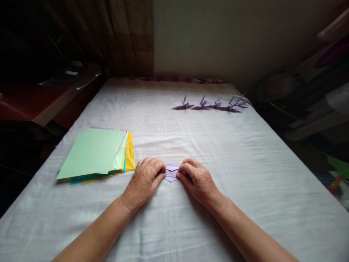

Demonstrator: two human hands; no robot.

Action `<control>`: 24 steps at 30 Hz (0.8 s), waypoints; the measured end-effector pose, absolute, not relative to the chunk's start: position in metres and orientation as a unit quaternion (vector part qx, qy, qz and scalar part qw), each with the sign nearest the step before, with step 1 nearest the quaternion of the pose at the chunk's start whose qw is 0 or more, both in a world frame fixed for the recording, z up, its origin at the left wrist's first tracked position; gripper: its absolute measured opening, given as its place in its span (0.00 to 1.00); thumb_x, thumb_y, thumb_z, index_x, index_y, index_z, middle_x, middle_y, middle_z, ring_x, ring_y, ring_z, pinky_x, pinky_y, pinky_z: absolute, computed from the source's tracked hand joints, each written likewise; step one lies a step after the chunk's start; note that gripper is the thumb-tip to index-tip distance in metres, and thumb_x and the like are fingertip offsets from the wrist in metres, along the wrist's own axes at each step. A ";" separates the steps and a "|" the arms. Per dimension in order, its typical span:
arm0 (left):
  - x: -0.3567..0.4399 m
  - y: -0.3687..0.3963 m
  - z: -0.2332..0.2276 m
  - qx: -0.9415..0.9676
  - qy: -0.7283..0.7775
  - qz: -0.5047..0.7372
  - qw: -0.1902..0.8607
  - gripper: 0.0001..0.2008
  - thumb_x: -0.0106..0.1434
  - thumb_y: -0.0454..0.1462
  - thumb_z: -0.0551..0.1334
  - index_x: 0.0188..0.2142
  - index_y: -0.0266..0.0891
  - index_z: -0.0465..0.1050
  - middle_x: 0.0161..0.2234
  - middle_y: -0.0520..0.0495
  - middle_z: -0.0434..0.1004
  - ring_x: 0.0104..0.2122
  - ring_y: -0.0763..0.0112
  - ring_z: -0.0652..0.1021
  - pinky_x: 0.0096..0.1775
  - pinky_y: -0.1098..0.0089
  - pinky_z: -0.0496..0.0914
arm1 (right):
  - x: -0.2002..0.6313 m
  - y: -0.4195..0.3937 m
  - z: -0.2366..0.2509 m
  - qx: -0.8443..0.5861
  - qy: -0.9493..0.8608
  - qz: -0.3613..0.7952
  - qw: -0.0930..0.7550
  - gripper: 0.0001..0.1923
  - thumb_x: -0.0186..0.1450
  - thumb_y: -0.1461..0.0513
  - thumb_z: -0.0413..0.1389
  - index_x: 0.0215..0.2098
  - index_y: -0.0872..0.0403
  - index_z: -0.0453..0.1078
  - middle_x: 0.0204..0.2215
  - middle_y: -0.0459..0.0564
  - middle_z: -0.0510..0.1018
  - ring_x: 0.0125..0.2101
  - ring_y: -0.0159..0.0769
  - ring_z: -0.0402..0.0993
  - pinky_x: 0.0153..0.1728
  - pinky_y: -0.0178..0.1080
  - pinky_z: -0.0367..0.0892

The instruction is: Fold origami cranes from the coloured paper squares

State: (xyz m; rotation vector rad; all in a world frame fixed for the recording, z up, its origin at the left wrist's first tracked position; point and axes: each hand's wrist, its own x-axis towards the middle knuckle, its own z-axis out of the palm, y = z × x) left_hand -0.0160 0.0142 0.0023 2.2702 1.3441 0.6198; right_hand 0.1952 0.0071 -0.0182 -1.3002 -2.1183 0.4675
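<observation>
A small piece of folded lilac origami paper (171,174) lies on the white cloth in front of me, with crossing folds and pointed top and bottom edges. My left hand (148,174) pinches its left end between thumb and fingers. At the opposite end, my right hand (197,178) grips the paper the same way, fingers curled. Both ends of the paper are hidden beneath the fingertips. Close to the left hand sits a stack of coloured paper sheets (91,151), pale green on top, with yellow, teal and lilac edges showing.
Several folded lilac paper cranes (203,103) stand in a row at the far right of the cloth-covered table (245,174). Left of it is a reddish wooden surface (21,102) bearing a clear plastic sheet (73,78). A curtain (128,36) and a wall (204,40) close off the back.
</observation>
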 end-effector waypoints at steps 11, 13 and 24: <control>-0.029 0.017 -0.007 0.857 0.394 0.275 0.188 0.11 0.68 0.34 0.56 0.43 0.47 0.77 0.42 0.49 0.79 0.43 0.66 0.75 0.46 0.62 0.67 | 0.201 0.004 -0.017 -0.448 -0.813 0.181 0.325 0.06 0.66 0.62 0.55 0.42 0.51 0.70 0.38 0.51 0.74 0.38 0.37 0.71 0.41 0.40 0.69; -0.030 0.015 -0.007 0.863 0.386 0.279 0.170 0.12 0.67 0.33 0.57 0.44 0.46 0.77 0.43 0.47 0.78 0.44 0.65 0.75 0.46 0.62 0.67 | 0.201 0.002 -0.017 -0.435 -0.825 0.157 0.325 0.14 0.64 0.59 0.59 0.48 0.51 0.69 0.41 0.53 0.74 0.41 0.40 0.71 0.43 0.42 0.69; -0.031 0.014 -0.006 0.883 0.372 0.264 0.111 0.10 0.66 0.39 0.61 0.45 0.45 0.77 0.47 0.46 0.78 0.49 0.61 0.75 0.51 0.59 0.67 | 0.200 0.009 -0.013 -0.391 -0.868 0.072 0.298 0.08 0.68 0.59 0.56 0.44 0.51 0.74 0.39 0.52 0.78 0.38 0.38 0.72 0.40 0.40 0.69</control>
